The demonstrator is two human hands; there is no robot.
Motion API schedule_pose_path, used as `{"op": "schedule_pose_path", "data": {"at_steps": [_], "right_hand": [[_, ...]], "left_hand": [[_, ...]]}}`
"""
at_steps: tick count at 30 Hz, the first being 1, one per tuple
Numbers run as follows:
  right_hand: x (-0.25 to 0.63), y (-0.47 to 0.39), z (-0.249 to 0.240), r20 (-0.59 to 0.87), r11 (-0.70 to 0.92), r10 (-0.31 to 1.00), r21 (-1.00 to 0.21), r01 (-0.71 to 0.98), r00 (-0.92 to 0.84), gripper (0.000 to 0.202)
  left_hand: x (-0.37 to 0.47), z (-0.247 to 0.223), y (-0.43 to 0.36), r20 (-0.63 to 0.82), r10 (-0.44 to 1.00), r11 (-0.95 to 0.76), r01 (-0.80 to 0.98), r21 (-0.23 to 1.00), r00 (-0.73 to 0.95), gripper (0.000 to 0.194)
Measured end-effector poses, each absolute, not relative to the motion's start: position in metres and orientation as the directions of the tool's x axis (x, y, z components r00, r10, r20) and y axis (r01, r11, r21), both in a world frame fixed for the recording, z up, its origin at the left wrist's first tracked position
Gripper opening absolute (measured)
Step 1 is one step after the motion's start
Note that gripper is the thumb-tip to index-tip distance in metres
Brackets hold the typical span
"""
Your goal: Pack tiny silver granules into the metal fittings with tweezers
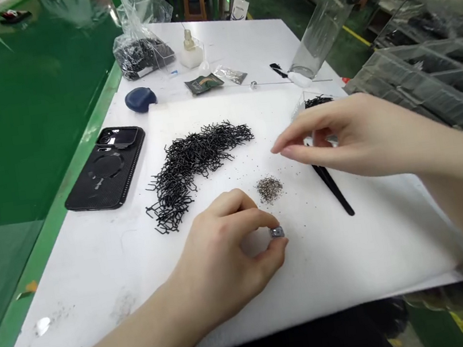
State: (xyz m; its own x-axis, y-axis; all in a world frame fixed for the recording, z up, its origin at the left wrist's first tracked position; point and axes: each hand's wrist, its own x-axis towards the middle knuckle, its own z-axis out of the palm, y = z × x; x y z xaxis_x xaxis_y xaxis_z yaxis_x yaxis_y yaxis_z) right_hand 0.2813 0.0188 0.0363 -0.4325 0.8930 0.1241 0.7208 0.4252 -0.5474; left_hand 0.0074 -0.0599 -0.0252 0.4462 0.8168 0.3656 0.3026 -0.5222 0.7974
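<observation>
My left hand (229, 249) pinches a small silvery metal block (276, 232) between thumb and forefinger, low over the white mat (323, 264). Just beyond it lies a small heap of tiny metallic bits (269, 189). My right hand (330, 138) hovers above the mat with thumb and forefinger brought together; anything in that pinch is too small to make out. Below the right hand rest black tweezers (334, 190), their far end hidden by it. A curved pile of bent black wire-like pieces (194, 158) spreads out beyond my left hand.
A black phone (104, 169) lies at left, a dark blue rounded object (141, 99) behind it. A clear box of black pieces (312, 102) stands behind my right hand. Further back are a bagged black heap (140, 56), a small bottle (191, 52) and a clear tumbler (318, 27).
</observation>
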Motion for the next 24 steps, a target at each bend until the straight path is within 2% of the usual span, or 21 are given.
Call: {"op": "schedule_pose_path", "data": {"at_steps": [7, 13, 24], "right_hand": [[0.213, 0.061, 0.020, 0.120, 0.459, 0.877, -0.497, 0.737, -0.465, 0.013], [0.208, 0.064, 0.016, 0.116, 0.446, 0.884, -0.503, 0.741, -0.453, 0.013], [0.239, 0.050, 0.029, 0.095, 0.288, 0.948, -0.661, 0.693, -0.303, 0.012]], "left_hand": [[0.009, -0.032, -0.058, 0.410, 0.799, -0.555, 0.275, 0.785, 0.440, 0.013], [0.011, -0.035, -0.056, 0.431, 0.782, -0.570, 0.236, 0.787, 0.450, 0.007], [0.008, -0.029, -0.058, 0.393, 0.846, -0.483, 0.206, 0.851, 0.360, 0.017]]}}
